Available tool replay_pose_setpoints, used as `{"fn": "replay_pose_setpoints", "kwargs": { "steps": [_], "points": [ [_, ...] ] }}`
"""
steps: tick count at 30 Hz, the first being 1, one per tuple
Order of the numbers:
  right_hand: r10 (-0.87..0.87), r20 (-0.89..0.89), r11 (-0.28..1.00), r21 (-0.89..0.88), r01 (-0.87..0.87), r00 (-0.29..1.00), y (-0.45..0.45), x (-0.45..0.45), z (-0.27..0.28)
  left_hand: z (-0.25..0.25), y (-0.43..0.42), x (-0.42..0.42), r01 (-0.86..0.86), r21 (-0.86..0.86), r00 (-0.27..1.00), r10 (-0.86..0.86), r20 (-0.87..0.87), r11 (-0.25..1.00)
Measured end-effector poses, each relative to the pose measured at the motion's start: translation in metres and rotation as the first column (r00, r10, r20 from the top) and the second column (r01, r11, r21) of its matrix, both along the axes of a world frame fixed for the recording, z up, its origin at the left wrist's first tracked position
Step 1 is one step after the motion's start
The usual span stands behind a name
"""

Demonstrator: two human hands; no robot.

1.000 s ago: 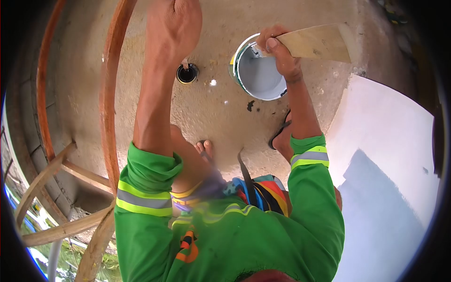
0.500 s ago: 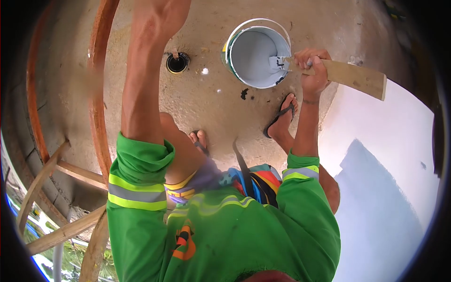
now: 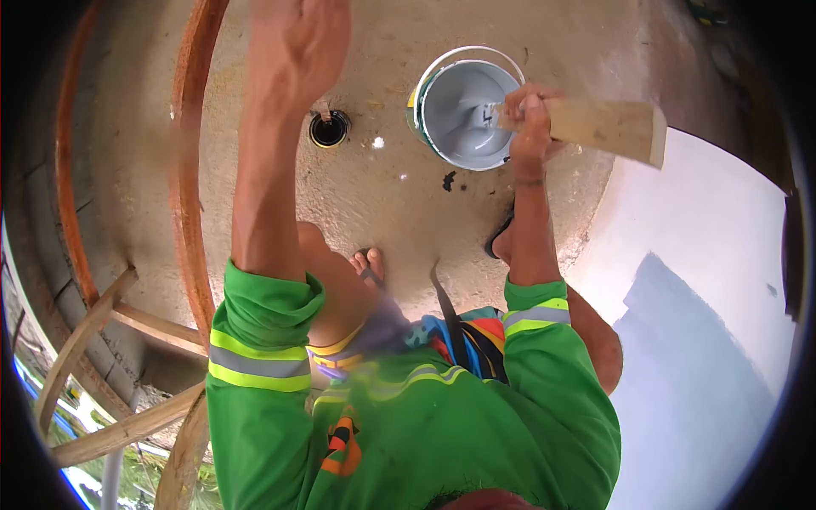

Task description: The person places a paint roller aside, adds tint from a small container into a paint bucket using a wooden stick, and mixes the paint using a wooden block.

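My right hand (image 3: 531, 123) is closed around a flat wooden stick (image 3: 608, 129). The stick's paint-coated end, marked with black, reaches into the light grey paint (image 3: 476, 127) inside a bucket (image 3: 432, 92); the wide bare end points right. My left hand (image 3: 308, 47) is stretched forward at the top edge, slightly blurred, and its fingers are outside the picture. Near my left wrist, a small tin (image 3: 329, 129) with black contents stands on the floor, with a thin brownish piece sticking up from it.
Black and white paint spots (image 3: 449, 180) mark the concrete floor (image 3: 374, 195). Orange-brown curved-looking bars (image 3: 191, 170) and wooden poles (image 3: 127, 425) stand on the left. At right is a white surface (image 3: 671, 204) with a pale blue painted area (image 3: 680, 365). My sandalled feet flank the floor ahead.
The stick's dipped end has moved left and deeper into the paint, which now looks stirred. My right hand has shifted left to the bucket's rim. The whole view has shifted slightly.
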State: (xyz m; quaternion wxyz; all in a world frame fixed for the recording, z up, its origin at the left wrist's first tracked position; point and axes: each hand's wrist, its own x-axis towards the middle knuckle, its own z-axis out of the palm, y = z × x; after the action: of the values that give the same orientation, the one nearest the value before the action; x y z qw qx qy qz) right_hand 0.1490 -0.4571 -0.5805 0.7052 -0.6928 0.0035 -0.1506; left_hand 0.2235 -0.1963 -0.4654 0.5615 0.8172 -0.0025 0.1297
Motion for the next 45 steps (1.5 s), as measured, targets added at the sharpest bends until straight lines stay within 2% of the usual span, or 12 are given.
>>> {"fn": "replay_pose_setpoints", "kwargs": {
  "steps": [4,6,10,16,19,21,24,28,34,39,42,45],
  "points": [
    [-0.172,0.147,0.985,0.024,0.170,0.974,0.040,0.045,0.001,0.014,0.008,-0.006,0.025,0.014,0.998,-0.024,-0.061,1.000],
    [-0.137,0.199,0.879,-0.428,0.212,0.970,0.058,0.023,0.003,0.003,0.005,0.003,0.033,0.092,0.999,-0.032,-0.008,0.995],
    [0.262,0.019,0.922,-0.301,-0.244,0.965,0.020,-0.048,0.014,-0.014,0.016,0.010,0.022,0.129,1.000,-0.022,-0.007,0.991],
    [-0.184,-0.098,0.937,0.283,0.205,0.978,0.006,0.035,-0.008,-0.009,0.017,0.004,-0.001,0.166,0.999,0.007,-0.039,0.986],
    [-0.147,0.074,0.989,-0.020,0.148,0.986,0.043,0.011,-0.002,0.002,-0.008,0.005,0.044,0.168,0.994,-0.027,-0.104,0.985],
    [0.228,0.036,0.968,-0.112,-0.223,0.973,0.029,-0.033,0.018,-0.001,-0.008,0.008,0.046,0.146,0.993,-0.029,-0.119,0.988],
    [0.218,0.036,0.968,-0.134,-0.211,0.975,-0.017,-0.041,0.008,-0.006,0.013,0.007,0.006,0.182,0.997,0.007,-0.074,0.983],
    [-0.198,-0.153,0.972,0.099,0.214,0.968,0.020,0.030,0.023,0.001,0.015,0.004,-0.030,0.208,0.995,0.050,-0.090,0.978],
    [0.387,0.073,0.905,-0.222,-0.363,0.919,0.026,-0.044,0.012,-0.008,0.001,0.014,0.045,0.144,0.998,-0.039,-0.047,0.989],
    [0.007,-0.100,0.987,0.162,0.010,0.995,-0.026,0.000,0.002,-0.008,0.026,0.008,-0.018,0.210,0.999,0.025,-0.030,0.978],
    [-0.138,0.016,0.990,0.012,0.138,0.990,0.039,0.028,0.009,-0.001,0.007,0.009,-0.009,0.211,0.999,0.019,-0.047,0.977],
    [0.372,0.117,0.928,-0.065,-0.367,0.921,0.042,-0.013,0.003,-0.008,0.005,0.018,0.039,0.190,0.999,-0.037,-0.013,0.981]
  ]
}}
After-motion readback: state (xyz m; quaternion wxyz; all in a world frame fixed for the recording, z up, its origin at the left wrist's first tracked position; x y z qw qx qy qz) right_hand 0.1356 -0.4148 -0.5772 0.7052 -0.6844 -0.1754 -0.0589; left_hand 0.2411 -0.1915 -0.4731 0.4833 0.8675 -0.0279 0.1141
